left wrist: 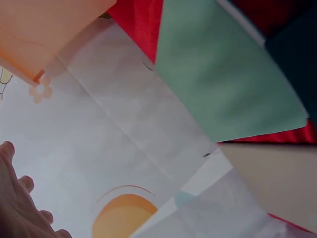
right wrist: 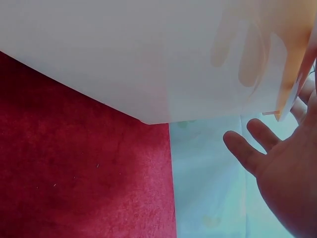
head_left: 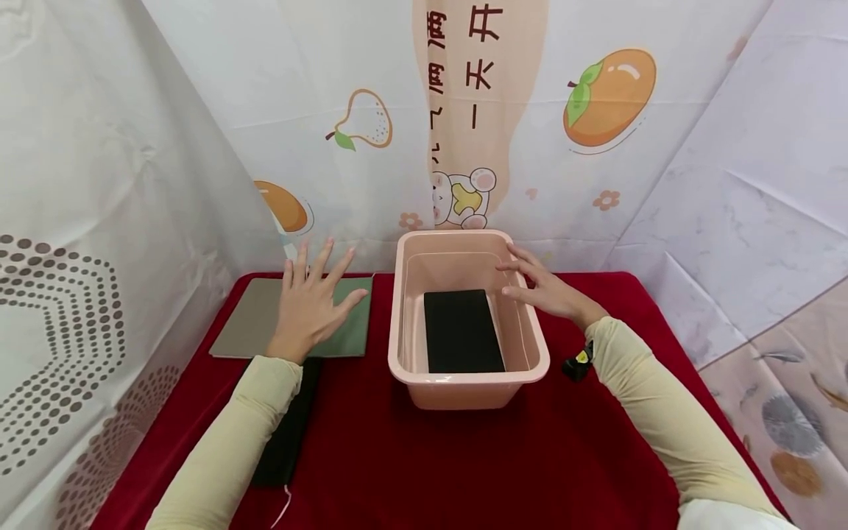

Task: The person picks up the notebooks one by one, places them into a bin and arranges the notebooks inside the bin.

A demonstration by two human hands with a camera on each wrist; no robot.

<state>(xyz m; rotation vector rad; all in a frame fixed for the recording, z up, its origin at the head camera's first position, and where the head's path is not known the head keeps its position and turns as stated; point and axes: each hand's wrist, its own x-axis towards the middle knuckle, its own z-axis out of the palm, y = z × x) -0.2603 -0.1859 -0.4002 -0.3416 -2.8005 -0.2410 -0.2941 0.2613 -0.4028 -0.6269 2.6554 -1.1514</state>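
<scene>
My left hand (head_left: pixel 308 309) is spread with its fingers straight and holds nothing. It overlaps a green notebook (head_left: pixel 351 324) and a grey-beige one (head_left: pixel 248 324) in the head view; in the left wrist view only some fingertips (left wrist: pixel 27 183) show at the lower left. A pink plastic basin (head_left: pixel 467 378) stands in the middle, a flat black book-like item (head_left: pixel 462 331) lying inside it. At its right rim is my right hand (head_left: pixel 550 291), fingers loosely extended and reaching over the rim. The right wrist view shows that hand (right wrist: pixel 292 173) beside the basin's outer wall.
Partly under the left forearm lies a black flat item (head_left: pixel 288 434) with a pale ribbon (head_left: pixel 283 506). A small black object with a yellow label (head_left: pixel 579 361) sits near the right cuff. Red cloth (head_left: pixel 464 471) covers the table, and printed curtains (head_left: pixel 298 88) hang behind it.
</scene>
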